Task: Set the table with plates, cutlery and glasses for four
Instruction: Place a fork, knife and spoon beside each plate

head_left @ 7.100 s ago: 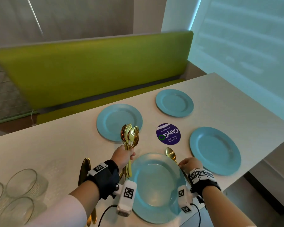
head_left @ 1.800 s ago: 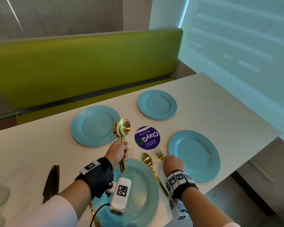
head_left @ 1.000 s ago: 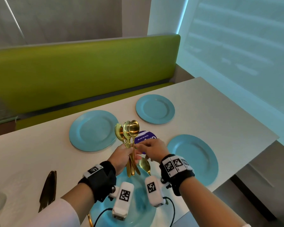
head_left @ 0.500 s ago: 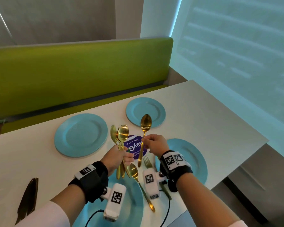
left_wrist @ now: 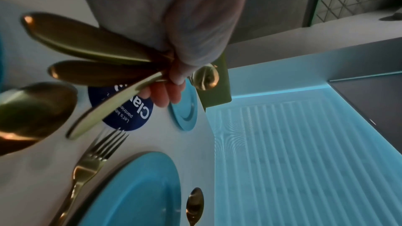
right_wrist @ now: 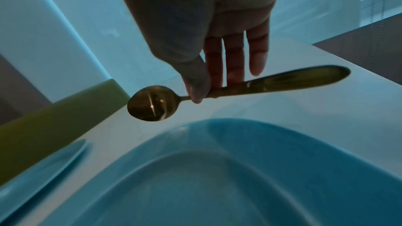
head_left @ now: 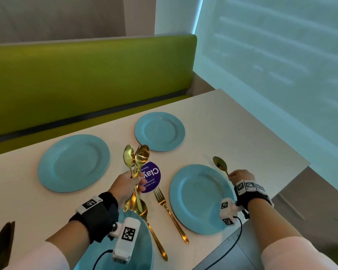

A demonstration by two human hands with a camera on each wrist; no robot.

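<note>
the right hand (head_left: 239, 175) pinches a spoon (head_left: 220, 165) just beyond the right plate (head_left: 200, 199), the left hand (head_left: 126, 187) grips the other spoons (head_left: 137, 160) upright, which could slip from that loose bunch onto the plate.

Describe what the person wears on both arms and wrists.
Both arms have pale pink sleeves pushed back from the wrists. Each wrist carries a black strap: the left strap bears one white square-coded tag, the right strap a row of them. A white camera block with a black-and-white code hangs under the left wrist, a smaller one under the right, each trailing a black cable.
</note>
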